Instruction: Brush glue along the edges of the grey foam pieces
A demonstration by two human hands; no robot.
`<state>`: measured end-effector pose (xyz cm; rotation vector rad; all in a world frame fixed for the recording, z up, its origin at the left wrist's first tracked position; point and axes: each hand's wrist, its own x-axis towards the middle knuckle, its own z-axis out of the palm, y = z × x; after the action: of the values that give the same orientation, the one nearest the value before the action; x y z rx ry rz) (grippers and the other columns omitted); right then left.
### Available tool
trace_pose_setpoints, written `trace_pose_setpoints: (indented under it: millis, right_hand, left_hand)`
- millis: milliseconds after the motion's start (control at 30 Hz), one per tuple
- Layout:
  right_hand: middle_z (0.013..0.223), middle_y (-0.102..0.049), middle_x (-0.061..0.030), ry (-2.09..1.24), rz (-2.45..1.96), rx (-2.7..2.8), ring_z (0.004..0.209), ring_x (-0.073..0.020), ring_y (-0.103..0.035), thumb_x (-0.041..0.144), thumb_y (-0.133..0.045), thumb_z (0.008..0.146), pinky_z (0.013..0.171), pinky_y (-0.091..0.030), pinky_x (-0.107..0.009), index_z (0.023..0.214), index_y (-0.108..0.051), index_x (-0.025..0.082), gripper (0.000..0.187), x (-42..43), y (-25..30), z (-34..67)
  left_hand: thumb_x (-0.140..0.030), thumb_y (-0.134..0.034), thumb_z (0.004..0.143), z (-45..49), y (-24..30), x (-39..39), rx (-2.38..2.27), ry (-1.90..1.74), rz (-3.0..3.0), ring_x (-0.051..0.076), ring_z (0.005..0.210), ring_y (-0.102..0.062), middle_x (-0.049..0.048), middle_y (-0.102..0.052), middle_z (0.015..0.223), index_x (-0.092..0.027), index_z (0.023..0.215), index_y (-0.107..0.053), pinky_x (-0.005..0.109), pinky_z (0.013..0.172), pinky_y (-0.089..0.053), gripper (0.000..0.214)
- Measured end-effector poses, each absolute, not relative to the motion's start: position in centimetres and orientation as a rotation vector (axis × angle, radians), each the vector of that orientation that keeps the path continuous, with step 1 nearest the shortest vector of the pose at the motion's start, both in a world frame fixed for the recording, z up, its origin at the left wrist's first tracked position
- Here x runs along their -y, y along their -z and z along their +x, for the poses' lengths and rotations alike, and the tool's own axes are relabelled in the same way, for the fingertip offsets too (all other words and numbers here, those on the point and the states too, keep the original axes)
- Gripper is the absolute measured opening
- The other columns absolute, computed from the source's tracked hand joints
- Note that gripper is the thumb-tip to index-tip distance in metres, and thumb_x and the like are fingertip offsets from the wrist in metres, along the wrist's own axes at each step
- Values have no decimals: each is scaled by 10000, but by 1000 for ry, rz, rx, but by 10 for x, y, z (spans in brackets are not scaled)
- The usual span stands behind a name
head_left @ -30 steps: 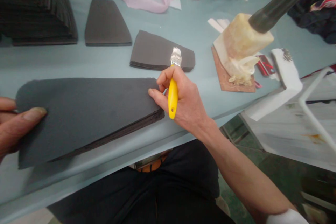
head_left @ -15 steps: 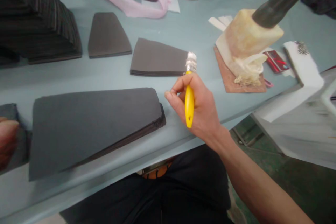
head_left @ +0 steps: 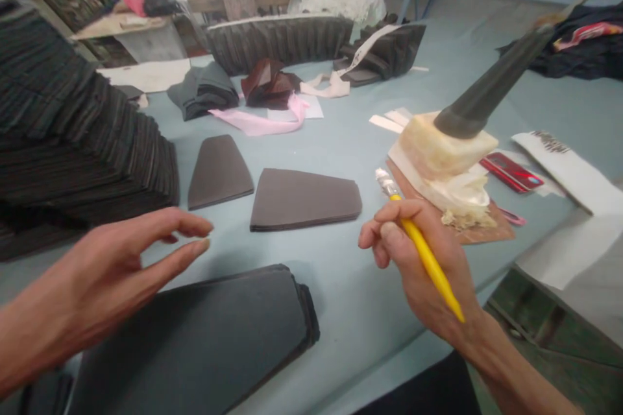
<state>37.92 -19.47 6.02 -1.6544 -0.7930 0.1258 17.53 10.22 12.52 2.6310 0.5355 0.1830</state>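
table (head_left: 350,142): three low grey stacks lie on it. the near stack (head_left: 204,343), the largest, sits at the front edge, cut off below. left hand (head_left: 111,279) hovers above it, fingers spread, holding nothing. right hand (head_left: 428,266) is closed round one yellow-handled brush (head_left: 423,249), its tip blurred.

Left hand (head_left: 102,279): lifted off the foam stack (head_left: 204,337), fingers spread. Right hand (head_left: 428,272): withdrawn from the stack, yellow brush (head_left: 426,258) now tilted.
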Motion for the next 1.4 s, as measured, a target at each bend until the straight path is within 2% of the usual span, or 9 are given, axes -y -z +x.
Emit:
trace_pose_setpoints:
  millis: [67,200,300,433,633,933,1033,1167,1400]
  right_hand:
    - [760,-690,39,-206,-1589,781,534,-104,-520,502,-542,1107,509,-460,-247,1099,-621,273,242,193,-62,388]
    - [608,-534,67,-293,-1593,801,481,-110,-435,656,-448,1104,438,-317,-244,1286,-653,277,468,185,-69,411]
    - [571,-439,75,-217,-1597,747,477,-108,-402,703,-504,1067,435,-274,-254,1182,-677,250,498,175,-74,423]
    - [554,-420,73,-124,-1511,665,457,-101,-373,677,-646,1011,421,-283,-263,894,-605,256,439,157,-75,422]
    - [578,-418,39,-198,-1459,646,439,-100,-385,550,-709,1011,380,-248,-295,786,-636,269,368,134,-67,409]
    - [539,-494,55,-353,-1559,746,458,-87,-459,340,-696,1008,440,-389,-248,750,-614,246,287,89,-71,385]
    - [520,-506,60,-378,-1545,779,445,-79,-429,349,-711,997,439,-381,-241,738,-605,236,302,81,-67,382]
    - [527,-519,58,-354,-1594,813,454,-90,-442,420,-733,998,450,-376,-254,767,-625,239,313,76,-63,382]
    - [569,-559,43,-218,-1705,992,511,-123,-476,564,-700,1021,521,-413,-310,788,-647,273,377,75,-57,385]
  left_hand:
    - [-604,-608,992,208,-122,-104,-349,-59,2642,140,645,-639,-40,-803,1001,-318,1112,-767,251,651,-532,349]
    - [-524,-532,1071,256,-101,-110,22,-67,2706,214,1057,-741,26,-776,1225,-288,1222,-726,316,963,-590,341]
    - [-427,-460,1103,272,-84,-116,219,-64,2734,231,1190,-724,77,-753,1304,-248,1227,-720,359,1086,-581,339]
    - [-334,-418,1097,282,-77,-122,282,-45,2735,229,1188,-726,92,-755,1314,-225,1213,-730,363,1105,-585,350]
    - [-309,-400,1045,298,-77,-130,305,30,2666,244,1132,-745,69,-793,1234,-240,1147,-767,404,1058,-594,387]
    - [-109,-418,973,311,-82,-138,96,181,2541,93,905,-697,-64,-800,1026,-176,1160,-790,197,916,-544,422]
    - [-54,-413,979,312,-86,-134,78,208,2599,75,866,-681,-92,-796,1016,-214,1199,-786,170,869,-517,462]
    - [-7,-402,975,312,-92,-126,-43,300,2663,78,780,-641,-103,-771,909,-191,1221,-778,224,951,-528,485]
    - [-78,-464,1016,314,-97,-118,-141,330,2769,81,728,-640,-87,-750,840,-161,1129,-797,249,972,-536,361]
